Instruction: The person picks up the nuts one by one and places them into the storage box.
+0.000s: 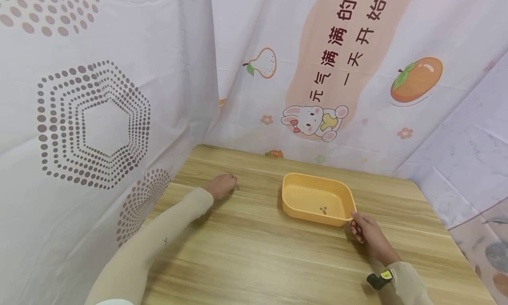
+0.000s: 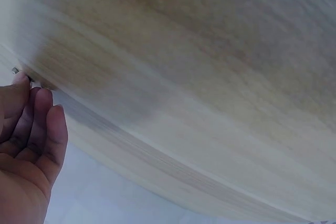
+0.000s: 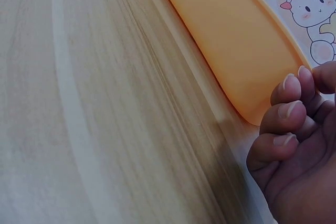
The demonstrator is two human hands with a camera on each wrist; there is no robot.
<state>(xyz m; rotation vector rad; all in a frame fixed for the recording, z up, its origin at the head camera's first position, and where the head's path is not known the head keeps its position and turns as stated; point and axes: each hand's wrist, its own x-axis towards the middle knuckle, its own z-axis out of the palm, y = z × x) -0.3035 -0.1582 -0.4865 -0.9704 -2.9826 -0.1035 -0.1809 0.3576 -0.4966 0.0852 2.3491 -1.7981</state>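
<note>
A shallow yellow-orange plastic tray point(image 1: 313, 219) stands right of the middle of the wooden table, with several tiny brownish metal pieces point(image 1: 324, 210) on its floor. My right hand point(image 1: 368, 234) pinches the tray's near right corner between thumb and forefinger; the other fingers curl below the rim, as the right wrist view shows. Over at the table's far left, my left hand point(image 1: 223, 186) rests low on the wood. Its thumb and fingertips pinch a tiny dark metal piece, mostly hidden. Another small metal piece point(image 2: 14, 70) lies just beyond the fingertips; its exact kind is too small to tell.
Printed white curtains point(image 1: 254, 98) hang along the back and left edges of the wooden table point(image 1: 238, 252). A paler curtain point(image 1: 468, 164) hangs on the right. A black device with a yellow label point(image 1: 381, 279) sits at the right wrist.
</note>
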